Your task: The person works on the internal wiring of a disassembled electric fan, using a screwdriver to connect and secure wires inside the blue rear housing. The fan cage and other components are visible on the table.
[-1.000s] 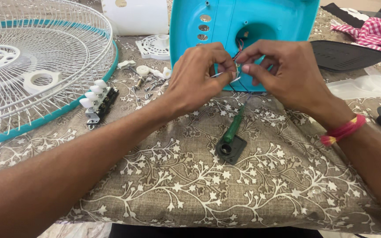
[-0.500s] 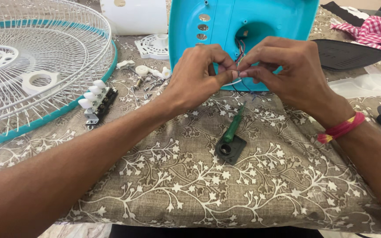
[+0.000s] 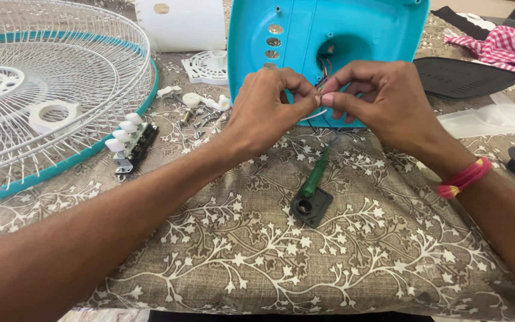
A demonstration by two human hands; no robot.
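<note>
1. The left hand (image 3: 266, 110) and right hand (image 3: 382, 98) are pinching thin wires (image 3: 317, 113) together in front of the turquoise housing (image 3: 382, 30)
2. Both are gripping near the wire tips, keeping slack from the housing's opening

packages: none that I can spot, nothing boxed or wrapped anywhere in view
labels: none either, no stickers or tags showing on any surface
signs: nope
screens: nope, not a single display around
</note>
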